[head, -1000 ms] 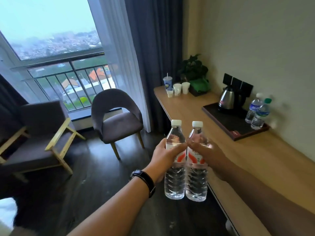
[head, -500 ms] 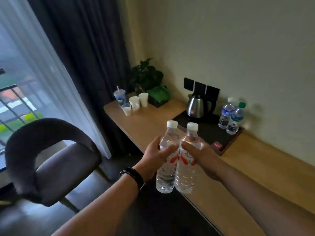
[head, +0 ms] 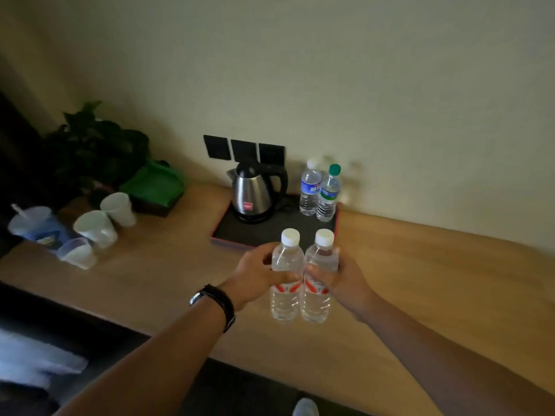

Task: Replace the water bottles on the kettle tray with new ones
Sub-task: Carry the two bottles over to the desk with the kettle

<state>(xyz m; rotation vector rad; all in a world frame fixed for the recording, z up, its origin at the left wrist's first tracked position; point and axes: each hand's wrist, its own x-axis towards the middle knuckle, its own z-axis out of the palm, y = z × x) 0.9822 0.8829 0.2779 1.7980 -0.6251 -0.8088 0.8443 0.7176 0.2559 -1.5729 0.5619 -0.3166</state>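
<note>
My left hand (head: 258, 276) grips a clear white-capped water bottle with a red label (head: 285, 301). My right hand (head: 345, 277) grips a second one just like it (head: 315, 304). Both bottles are upright, side by side, over the wooden counter just in front of the dark kettle tray (head: 270, 231). On the tray stand a steel kettle (head: 252, 193) at the left and two bottles at the back right: one with a blue label (head: 310, 190) and one with a green cap (head: 329, 195).
Several plastic cups (head: 96, 226) and a lidded blue cup with a straw (head: 39, 226) sit on the wooden counter (head: 435, 265) at the left. A potted plant (head: 96, 142) and a green bag (head: 156, 183) stand behind them. Black wall sockets (head: 243, 150) are above the kettle.
My view has swung right and closer to the counter. The window and chairs have left the view. Both held bottles now hang over the counter, close to the tray's front edge.
</note>
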